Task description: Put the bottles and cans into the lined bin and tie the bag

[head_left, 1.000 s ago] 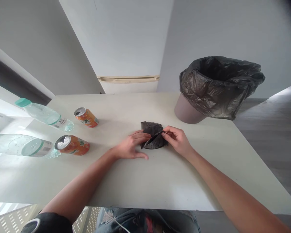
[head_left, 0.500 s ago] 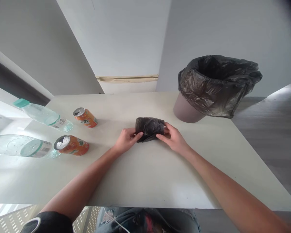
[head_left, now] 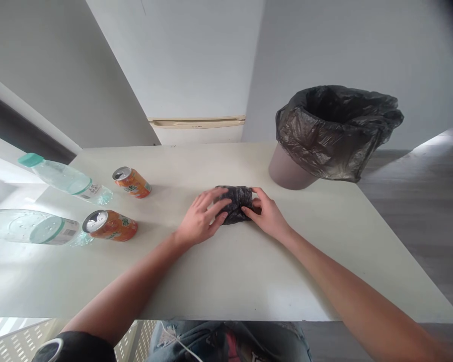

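A small folded black plastic bag (head_left: pixel 237 200) lies on the white table (head_left: pixel 249 271) in front of me. My left hand (head_left: pixel 202 218) rests on its left side with the fingers spread and pressing down on the plastic. My right hand (head_left: pixel 266 213) grips the bag's right edge, thumb and fingers closed on the fold. Both hands touch the bag, which stays flat on the table top.
A brown bin (head_left: pixel 290 171) lined with a black bag (head_left: pixel 335 130) stands at the back right. Two orange cans (head_left: pixel 131 182) (head_left: pixel 109 225) and two clear bottles with green caps (head_left: pixel 62 178) (head_left: pixel 30 227) stand at the left. White walls rise behind the table.
The bag was lifted between both hands half a second ago; now it lies lower and smaller on the table, with my left hand spread over it.
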`<state>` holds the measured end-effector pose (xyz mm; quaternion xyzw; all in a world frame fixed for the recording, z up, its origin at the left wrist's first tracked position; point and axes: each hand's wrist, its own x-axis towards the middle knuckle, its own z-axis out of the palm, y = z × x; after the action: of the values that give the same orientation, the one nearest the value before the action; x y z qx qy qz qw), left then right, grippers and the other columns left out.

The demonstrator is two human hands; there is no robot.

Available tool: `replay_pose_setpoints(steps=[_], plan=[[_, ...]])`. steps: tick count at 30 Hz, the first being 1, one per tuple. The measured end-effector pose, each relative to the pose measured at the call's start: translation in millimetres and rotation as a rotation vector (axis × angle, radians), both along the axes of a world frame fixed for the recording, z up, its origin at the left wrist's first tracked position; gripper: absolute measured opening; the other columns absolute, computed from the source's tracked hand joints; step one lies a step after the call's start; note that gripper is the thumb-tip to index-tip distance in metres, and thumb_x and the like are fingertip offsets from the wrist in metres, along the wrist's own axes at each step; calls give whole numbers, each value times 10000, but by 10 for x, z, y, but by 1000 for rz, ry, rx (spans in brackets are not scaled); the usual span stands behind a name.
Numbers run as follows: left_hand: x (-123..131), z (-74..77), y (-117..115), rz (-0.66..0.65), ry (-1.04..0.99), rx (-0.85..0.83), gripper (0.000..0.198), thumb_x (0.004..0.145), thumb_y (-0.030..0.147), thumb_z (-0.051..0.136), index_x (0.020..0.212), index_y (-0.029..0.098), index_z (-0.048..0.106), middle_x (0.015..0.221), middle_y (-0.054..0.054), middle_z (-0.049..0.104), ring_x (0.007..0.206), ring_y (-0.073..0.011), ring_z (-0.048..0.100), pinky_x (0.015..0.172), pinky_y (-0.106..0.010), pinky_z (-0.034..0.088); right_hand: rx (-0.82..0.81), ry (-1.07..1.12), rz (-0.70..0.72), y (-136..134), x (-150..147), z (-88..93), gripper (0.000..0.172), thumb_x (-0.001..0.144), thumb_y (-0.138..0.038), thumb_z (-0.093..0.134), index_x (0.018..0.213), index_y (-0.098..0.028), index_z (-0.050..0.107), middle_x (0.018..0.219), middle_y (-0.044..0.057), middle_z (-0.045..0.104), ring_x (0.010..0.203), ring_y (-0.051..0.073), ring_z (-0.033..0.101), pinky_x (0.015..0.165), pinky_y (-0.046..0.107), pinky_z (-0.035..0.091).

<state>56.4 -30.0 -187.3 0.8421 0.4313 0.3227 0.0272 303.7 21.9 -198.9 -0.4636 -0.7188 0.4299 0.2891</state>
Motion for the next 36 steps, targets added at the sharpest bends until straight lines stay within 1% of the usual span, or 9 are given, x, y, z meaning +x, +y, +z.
replay_pose_setpoints(steps=[4,8,11,13,15,17,19,23,36], plan=[[40,-133,12,-68,205,-105,458,1096,278,438,1544,216,506,1555,-118,582,1475,-269,519,1259,-521,391,75,-38,-27,-5,3,-68,533,935,-373,644,1410,-214,461,831,8,715,726,218,664,738,355,532],[54,-276,54,-30,291,-141,459,1105,275,396,1532,193,543,1566,-103,576,1489,-268,509,1268,-500,391,401,-108,-69,-36,10,-40,522,930,-360,632,1409,-191,514,1181,141,664,1073,306,644,954,475,545],[56,-326,66,-28,332,-141,461,1106,270,389,1522,166,557,1575,-103,568,1506,-264,488,1281,-480,381,581,-199,55,-60,3,14,457,1016,-360,519,1444,-202,545,1420,173,570,1324,330,548,1150,533,444],[60,-339,65,-24,346,-140,474,1107,264,377,1542,161,536,1602,-101,537,1537,-261,444,1293,-478,363,593,-326,191,-68,-15,16,488,1074,-365,413,1528,-203,496,1589,165,472,1470,326,454,1248,574,334],[65,-342,62,-3,357,-141,491,1110,264,359,1566,159,507,1636,-99,493,1577,-272,372,1305,-499,336,559,-468,296,-68,-36,-20,558,1108,-385,322,1632,-197,369,1701,152,353,1577,329,326,1286,637,234],[70,-339,59,31,370,-152,511,1115,273,333,1591,150,471,1668,-104,442,1606,-291,302,1308,-523,315,520,-574,346,-63,-51,-74,609,1123,-412,268,1689,-189,247,1743,144,272,1624,329,226,1286,682,189],[73,-339,57,61,388,-172,541,1120,296,309,1621,120,415,1692,-126,390,1620,-304,253,1307,-531,307,501,-633,360,-58,-57,-116,637,1127,-439,255,1705,-179,194,1751,141,237,1635,323,194,1285,695,180],[71,-358,49,95,419,-200,593,1124,338,285,1645,60,338,1708,-182,330,1628,-314,216,1309,-546,285,510,-674,359,-60,-58,-127,653,1125,-451,284,1712,-192,165,1749,130,229,1632,319,205,1284,709,178],[88,-417,32,108,455,-216,593,1122,326,264,1659,81,318,1707,-178,338,1621,-295,257,1307,-547,276,516,-676,344,-74,-64,-145,664,1125,-454,309,1718,-231,112,1756,95,207,1634,308,202,1290,699,177]])
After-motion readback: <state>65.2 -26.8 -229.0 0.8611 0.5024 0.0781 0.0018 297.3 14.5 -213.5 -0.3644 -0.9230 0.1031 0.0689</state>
